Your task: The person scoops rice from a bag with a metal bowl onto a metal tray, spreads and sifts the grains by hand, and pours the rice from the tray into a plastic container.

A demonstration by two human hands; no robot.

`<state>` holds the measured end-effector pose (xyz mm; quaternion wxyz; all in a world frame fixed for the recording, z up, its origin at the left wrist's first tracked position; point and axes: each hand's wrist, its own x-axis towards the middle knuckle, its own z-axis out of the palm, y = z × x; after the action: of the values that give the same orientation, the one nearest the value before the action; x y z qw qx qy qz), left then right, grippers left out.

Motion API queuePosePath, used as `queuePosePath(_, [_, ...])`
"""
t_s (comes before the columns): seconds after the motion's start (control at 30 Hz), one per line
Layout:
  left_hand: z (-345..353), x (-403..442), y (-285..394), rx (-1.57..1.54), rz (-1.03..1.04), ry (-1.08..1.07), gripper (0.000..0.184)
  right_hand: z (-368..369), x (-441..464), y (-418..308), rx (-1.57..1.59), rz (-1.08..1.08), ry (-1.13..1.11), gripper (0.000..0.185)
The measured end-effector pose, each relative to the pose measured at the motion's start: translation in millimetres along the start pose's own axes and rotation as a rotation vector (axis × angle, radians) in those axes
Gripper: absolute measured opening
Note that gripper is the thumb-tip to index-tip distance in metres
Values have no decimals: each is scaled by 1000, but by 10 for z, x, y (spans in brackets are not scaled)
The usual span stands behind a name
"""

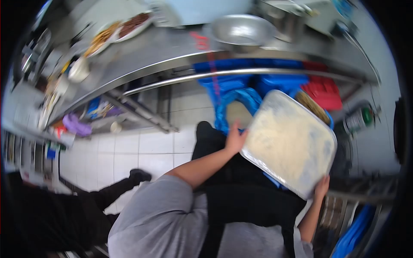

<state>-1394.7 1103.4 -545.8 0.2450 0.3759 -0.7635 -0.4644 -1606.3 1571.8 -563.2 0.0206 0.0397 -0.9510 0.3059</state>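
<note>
A rectangular tray (289, 142) with rounded corners is held tilted in front of my body. A pale, floury layer coats its inside, with greyish patches showing through. My left hand (236, 138) grips its left edge, the fingers partly hidden by the rim. At the lower right corner, my right hand (322, 187) holds the rim, and some of its fingers are out of sight under the tray. Just beyond my left hand stands a container lined with a blue plastic bag (220, 116), with something pale inside it.
A steel counter (172, 47) crosses ahead, carrying a metal bowl (242, 30), a pot (284, 21) and a plate of food (133, 26). Under it sit blue bags and a red crate (322, 92). A cylinder (358, 120) stands right. Another person's dark-clothed leg (114, 191) is at left.
</note>
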Motion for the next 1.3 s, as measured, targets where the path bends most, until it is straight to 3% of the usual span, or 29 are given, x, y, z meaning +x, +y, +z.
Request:
queuePosePath(0.1, [-144, 17, 109, -441, -274, -477, 45, -1, 107, 59, -13, -50, -63, 42])
queuePosePath(0.13, [-92, 40, 42, -418, -314, -510, 43, 23, 74, -22, 54, -125, 16, 35])
queuePosePath(0.23, [-128, 43, 49, -525, -354, -392, 42, 47, -30, -349, 75, -121, -19, 35])
queuePosePath(0.27, [-287, 51, 159, -409, -355, -345, 41, 164, 11, -336, 31, -144, 3, 36])
queuePosePath(0.37, [-521, 204, -112, -461, -340, -302, 41, 284, -33, -872, 55, -184, -30, 38])
queuePosePath(0.43, [-890, 110, 95, -485, -392, -237, 39, 334, -32, -1169, 111, -245, -34, 38])
queuePosePath(0.53, [-1218, 63, 89, -539, -400, -169, 39, 398, -73, -1717, -58, -256, -142, 35])
queuePosePath(0.63, [-1403, 41, 122, -578, -394, -113, 41, 836, 119, -1607, 138, -339, -192, 35])
queuePosePath(0.7, [-1410, 34, 160, -513, -307, -77, 41, 1057, 151, -1589, 91, -258, -276, 36])
queuePosePath(0.77, [-1377, 104, 200, -479, -255, -75, 42, 1235, 120, -1534, 342, -138, -211, 39])
queuePosePath(0.83, [-1328, 94, 297, -440, -213, -124, 43, 1390, 191, -1316, 473, -82, -290, 45])
queuePosePath(0.87, [-1339, 44, 457, -289, -207, -61, 45, 1607, 271, -1030, 491, -74, -254, 48])
queuePosePath(0.9, [-1294, 26, 567, -142, -186, -22, 47, 1850, 460, -561, 173, -301, -316, 49])
queuePosePath(0.93, [-1211, 105, 401, 17, -105, -68, 50, 1633, 314, -755, 266, -156, -370, 49])
queuePosePath(1.0, [-1093, 209, 162, -135, -184, -126, 50, 1252, 50, -1176, 107, -98, -407, 51])
queuePosePath(1.03, [-1114, 84, 489, -235, -205, -77, 48, 1252, -12, -1115, 90, -182, -363, 56])
queuePosePath(1.07, [-1060, 114, 375, -312, -151, -121, 46, 1083, -193, -1341, 130, -46, -260, 61])
queuePosePath(1.23, [-891, 71, 617, -505, -216, -273, 50, 861, -553, -1385, 195, -43, -277, 62])
queuePosePath(1.3, [-783, 44, 682, -554, -212, -314, 53, 871, -583, -1432, 230, -71, -183, 59])
